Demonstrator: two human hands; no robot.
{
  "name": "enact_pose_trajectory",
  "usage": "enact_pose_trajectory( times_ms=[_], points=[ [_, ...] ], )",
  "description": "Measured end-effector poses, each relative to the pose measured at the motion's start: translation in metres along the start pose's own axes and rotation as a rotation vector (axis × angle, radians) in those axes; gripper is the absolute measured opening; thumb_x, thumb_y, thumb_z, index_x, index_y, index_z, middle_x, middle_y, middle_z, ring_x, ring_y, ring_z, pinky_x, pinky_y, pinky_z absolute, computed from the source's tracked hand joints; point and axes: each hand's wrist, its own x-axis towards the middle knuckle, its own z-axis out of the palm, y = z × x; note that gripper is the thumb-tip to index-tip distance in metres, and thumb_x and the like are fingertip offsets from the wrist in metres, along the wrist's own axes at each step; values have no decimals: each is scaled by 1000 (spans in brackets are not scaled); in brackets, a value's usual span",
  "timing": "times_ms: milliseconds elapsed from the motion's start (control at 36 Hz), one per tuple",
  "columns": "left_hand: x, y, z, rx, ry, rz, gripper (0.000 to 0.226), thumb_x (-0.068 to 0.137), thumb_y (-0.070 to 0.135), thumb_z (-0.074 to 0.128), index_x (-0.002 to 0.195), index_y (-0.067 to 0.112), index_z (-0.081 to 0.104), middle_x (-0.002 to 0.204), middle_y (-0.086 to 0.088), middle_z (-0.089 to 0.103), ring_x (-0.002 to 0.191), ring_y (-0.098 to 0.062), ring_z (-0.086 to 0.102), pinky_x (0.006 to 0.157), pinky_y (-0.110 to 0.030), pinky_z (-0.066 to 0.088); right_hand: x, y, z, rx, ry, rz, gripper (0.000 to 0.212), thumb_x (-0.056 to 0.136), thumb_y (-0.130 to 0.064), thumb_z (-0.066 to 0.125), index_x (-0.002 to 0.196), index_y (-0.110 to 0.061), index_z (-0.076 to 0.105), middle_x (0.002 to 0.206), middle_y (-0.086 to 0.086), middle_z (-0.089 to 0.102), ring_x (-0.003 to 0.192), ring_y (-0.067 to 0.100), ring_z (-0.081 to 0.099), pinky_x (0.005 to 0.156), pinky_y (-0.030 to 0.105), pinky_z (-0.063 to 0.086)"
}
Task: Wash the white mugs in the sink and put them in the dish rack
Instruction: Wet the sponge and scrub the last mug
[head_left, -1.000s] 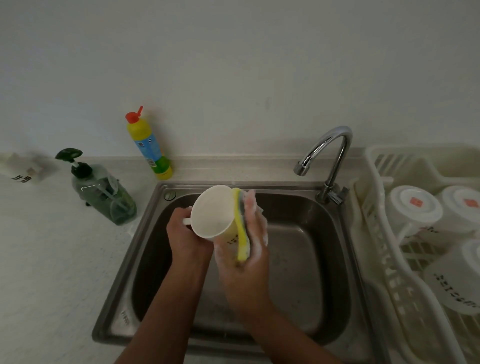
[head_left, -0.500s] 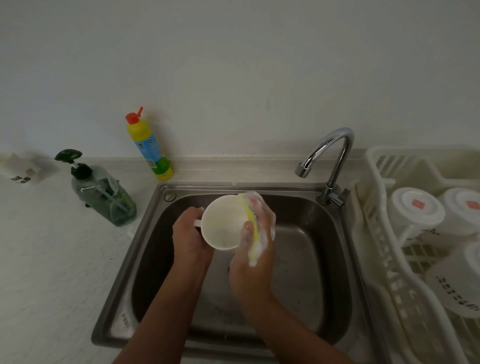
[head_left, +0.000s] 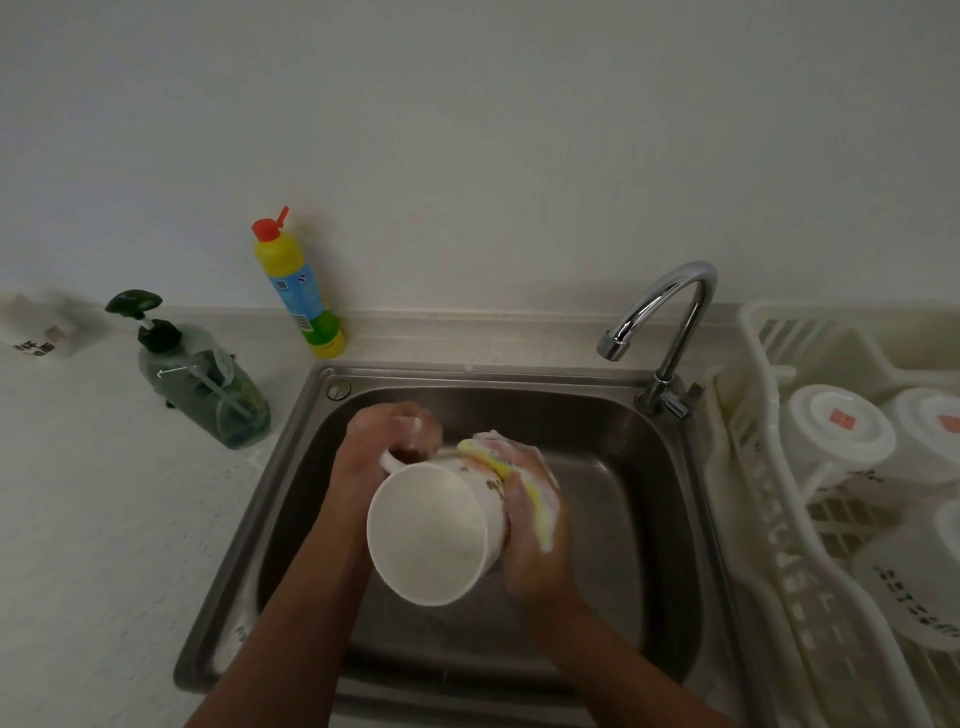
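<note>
Mug (head_left: 431, 535): held over sink (head_left: 644, 519), axis near-far, mouth nearest.
Left hand (head_left: 379, 452): fingers curled round handle, far-left side.
Right hand (head_left: 540, 551): fingers wrapped round foamy sponge (head_left: 491, 458), pressed on mug's right wall.
Rack (head_left: 748, 457): right, nearer the right hand.

Faucet (head_left: 670, 322) overhanging sink (head_left: 670, 467) — rack (head_left: 753, 467) alongside

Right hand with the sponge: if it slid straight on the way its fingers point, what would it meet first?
Probably the back wall of the sink, just clear of the left hand; depth is unclear.
</note>
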Motion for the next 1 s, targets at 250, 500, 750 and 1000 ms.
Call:
enact_pose_trajectory(
  times_ms=[250,500,750,1000],
  points=[
    [8,7,6,-149,-344,118,34,75,15,60,52,-2,41,54,-11,36,48,-14,37,48,-21,37,20,-3,-8,-64,-111,53,28,94,-38,47,102,-22,68,106,5,65,103,28,63,90,56,50],
    [10,9,14,-112,-437,200,36,78,7,58,50,29,62,55,-5,44,49,-20,35,49,-30,32,25,-14,-15,-193,-290,146,33,85,-57,47,99,-37,69,98,-12,69,97,11,66,90,35,54],
    [9,8,13,-77,-331,204,32,77,13,60,46,18,54,55,-13,39,50,-30,31,50,-31,34,21,-11,-8,-166,-261,53,48,91,-65,42,107,-28,68,108,-10,63,105,20,62,93,41,51],
    [9,11,4,-72,-164,129,27,76,17,61,55,5,47,56,-7,40,51,-16,38,50,-26,38,12,-20,4,-61,-179,-116,29,96,-43,40,112,-45,64,117,-15,61,115,23,58,98,43,46]
  ],
)
